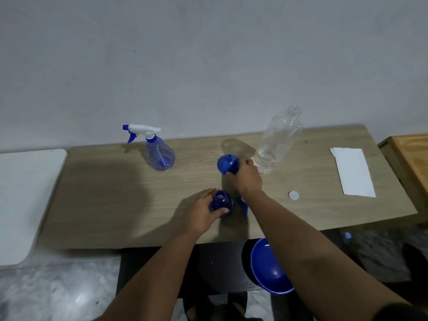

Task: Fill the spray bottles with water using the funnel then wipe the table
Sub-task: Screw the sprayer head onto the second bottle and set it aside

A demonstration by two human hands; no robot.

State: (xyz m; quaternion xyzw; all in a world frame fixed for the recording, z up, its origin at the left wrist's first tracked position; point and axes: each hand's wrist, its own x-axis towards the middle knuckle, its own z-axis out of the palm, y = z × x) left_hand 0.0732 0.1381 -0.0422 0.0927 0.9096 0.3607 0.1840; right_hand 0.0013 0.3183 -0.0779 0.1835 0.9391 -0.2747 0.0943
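- Funnel (228, 164) gripped by right hand (246, 179), not yet seated.
- Left hand (201, 210) grips open spray bottle (221, 202), near centre.
- Filling and bench (115, 193) wiping remain, I judge.

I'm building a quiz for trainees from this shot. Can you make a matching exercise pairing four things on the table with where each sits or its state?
Things:
1. blue funnel
2. open spray bottle
3. white cap
4. folded paper towel

States:
A. lies flat at the table's right end
B. gripped by the right hand
C. held by the left hand
D. lies loose near the right forearm

Pairs: 1-B, 2-C, 3-D, 4-A
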